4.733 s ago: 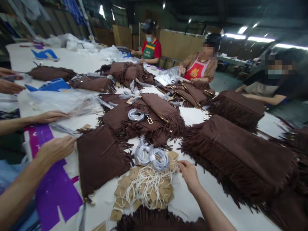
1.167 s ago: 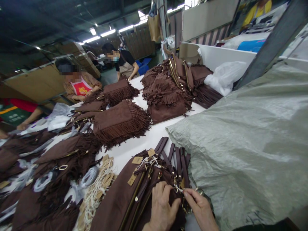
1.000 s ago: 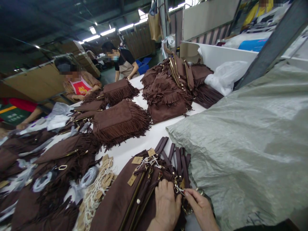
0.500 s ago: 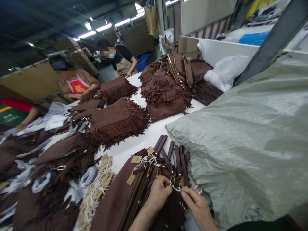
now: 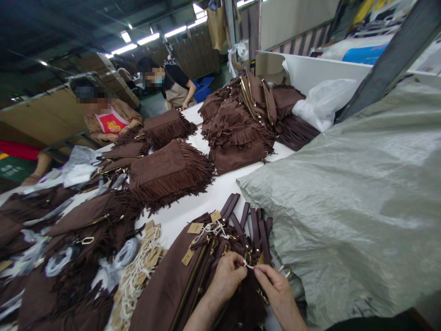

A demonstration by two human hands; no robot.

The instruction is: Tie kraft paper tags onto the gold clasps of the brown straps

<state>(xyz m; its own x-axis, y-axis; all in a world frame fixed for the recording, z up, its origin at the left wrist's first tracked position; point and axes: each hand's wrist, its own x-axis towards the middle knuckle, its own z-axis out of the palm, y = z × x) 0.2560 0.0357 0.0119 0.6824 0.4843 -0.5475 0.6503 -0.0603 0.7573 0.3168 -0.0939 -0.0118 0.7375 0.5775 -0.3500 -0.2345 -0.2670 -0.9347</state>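
My left hand (image 5: 225, 278) and my right hand (image 5: 274, 287) meet over a stack of brown suede bags (image 5: 179, 280) at the near edge of the white table (image 5: 206, 202). Both hands pinch a thin white string (image 5: 248, 265) at the gold clasps of the bags' brown straps (image 5: 253, 227). Paper tags on white string (image 5: 198, 228) lie on the top bag just beyond my fingers.
A large grey-green woven sack (image 5: 347, 193) fills the right side. Fringed brown bags (image 5: 170, 172) and a tall pile of bags (image 5: 246, 122) lie beyond. A heap of loose tags (image 5: 138, 271) sits to the left. Two people (image 5: 103, 119) work at the far side.
My view swung from the table's left end to the stack of bags by the sack. In the last second my left hand rose from lying flat to pinching the string with the right.
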